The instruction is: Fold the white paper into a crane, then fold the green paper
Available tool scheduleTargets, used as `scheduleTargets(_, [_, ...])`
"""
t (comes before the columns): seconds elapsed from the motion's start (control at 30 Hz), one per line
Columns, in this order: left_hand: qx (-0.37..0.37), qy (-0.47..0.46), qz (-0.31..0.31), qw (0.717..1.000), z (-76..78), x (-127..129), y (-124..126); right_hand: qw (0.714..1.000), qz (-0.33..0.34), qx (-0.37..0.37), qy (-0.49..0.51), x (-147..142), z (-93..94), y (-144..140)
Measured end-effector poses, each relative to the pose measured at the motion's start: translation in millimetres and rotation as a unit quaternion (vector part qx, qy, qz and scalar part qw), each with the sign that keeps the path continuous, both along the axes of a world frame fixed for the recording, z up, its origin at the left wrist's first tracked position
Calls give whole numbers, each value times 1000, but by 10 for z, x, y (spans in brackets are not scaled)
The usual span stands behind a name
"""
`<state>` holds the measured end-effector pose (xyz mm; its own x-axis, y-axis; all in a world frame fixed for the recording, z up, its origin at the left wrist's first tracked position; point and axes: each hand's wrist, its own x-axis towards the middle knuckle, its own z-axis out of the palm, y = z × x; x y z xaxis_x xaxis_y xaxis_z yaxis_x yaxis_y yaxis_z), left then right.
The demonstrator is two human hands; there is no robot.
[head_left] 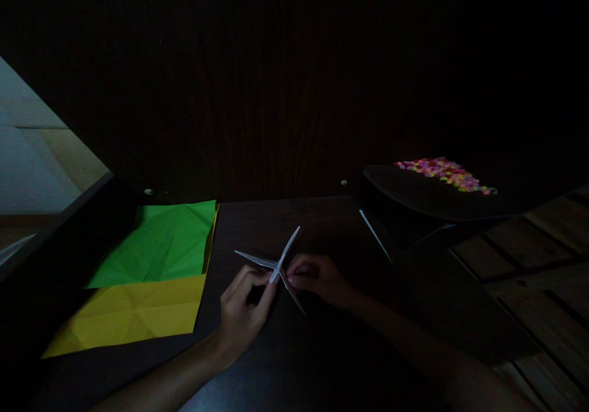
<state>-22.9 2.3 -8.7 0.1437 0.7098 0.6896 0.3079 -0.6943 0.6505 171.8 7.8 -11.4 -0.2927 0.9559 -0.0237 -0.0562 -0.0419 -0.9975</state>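
A folded white paper piece (276,266) with several thin flaps sticking out stands at the middle of the dark table (285,363). My left hand (242,314) pinches it from the left, and my right hand (317,277) pinches it from the right. Both hands rest low on the table. The scene is very dim.
A creased green sheet (159,243) lies on a yellow sheet (133,317) at the left. A dark tray (414,194) with several small coloured pieces (444,172) sits at the back right. A wooden floor (543,277) shows at the right.
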Motion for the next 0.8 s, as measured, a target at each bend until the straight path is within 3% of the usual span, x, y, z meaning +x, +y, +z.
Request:
scheduleTargets(0.43, [-12,-24,-42,999,37,28,-2,990,3,-65,122,-95,3,-40])
scheduleTargets(0.8, [-108,-59,-109,986,26,27,31,989,-52,-72,119,-116,-60,-62])
